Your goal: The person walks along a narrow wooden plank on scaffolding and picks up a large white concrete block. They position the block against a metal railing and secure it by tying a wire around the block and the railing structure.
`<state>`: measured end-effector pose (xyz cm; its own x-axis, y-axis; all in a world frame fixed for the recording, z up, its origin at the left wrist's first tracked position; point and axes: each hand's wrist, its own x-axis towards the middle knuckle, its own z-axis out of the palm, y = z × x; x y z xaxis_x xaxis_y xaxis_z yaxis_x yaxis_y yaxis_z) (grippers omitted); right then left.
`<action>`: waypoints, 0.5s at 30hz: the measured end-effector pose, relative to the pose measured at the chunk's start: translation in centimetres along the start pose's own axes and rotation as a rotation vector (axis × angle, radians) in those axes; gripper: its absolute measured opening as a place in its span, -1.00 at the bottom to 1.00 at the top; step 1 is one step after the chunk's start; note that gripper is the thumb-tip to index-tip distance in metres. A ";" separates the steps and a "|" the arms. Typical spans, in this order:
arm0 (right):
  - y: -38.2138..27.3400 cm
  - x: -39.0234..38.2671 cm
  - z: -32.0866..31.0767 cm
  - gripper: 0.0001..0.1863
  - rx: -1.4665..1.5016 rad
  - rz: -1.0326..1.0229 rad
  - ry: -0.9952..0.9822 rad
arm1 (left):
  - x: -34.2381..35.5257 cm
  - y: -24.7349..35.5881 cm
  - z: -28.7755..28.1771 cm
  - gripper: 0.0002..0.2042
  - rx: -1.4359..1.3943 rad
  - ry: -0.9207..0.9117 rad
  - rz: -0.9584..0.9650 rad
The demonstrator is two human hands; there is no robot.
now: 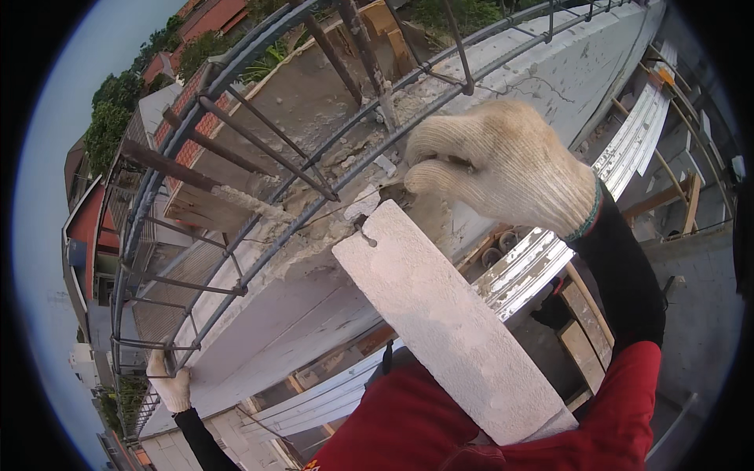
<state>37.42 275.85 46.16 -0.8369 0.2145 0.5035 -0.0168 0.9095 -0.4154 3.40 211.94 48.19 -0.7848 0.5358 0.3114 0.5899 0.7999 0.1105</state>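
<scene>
While our left hand (pixel 170 385) clasps the rebar cage (pixel 288 240), our right hand (pixel 503 161) curls nearly closed near the pale slab (pixel 455 322), hold unclear.

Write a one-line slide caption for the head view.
Working at height: gloved left hand at the rebar cage, gloved right hand near one end of a pale, rough slab.

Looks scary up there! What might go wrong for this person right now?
The pale block is in neither hand, and its lower end lies against the red clothing; it might slip toward the wooden boards below. The right hand is close to the steel cage, so a bar might snag the glove. Rough, crumbly-looking mortar could shed bits.
</scene>
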 end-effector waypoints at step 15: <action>-6.7 3.5 -3.8 -0.61 0.024 0.170 -0.360 | -1.0 3.6 0.4 -0.32 0.084 0.129 0.056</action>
<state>36.69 271.87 53.62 -0.9670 0.2191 0.1301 0.1295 0.8623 -0.4895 6.24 214.42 47.86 -0.7170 0.5457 0.4337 0.6103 0.7921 0.0122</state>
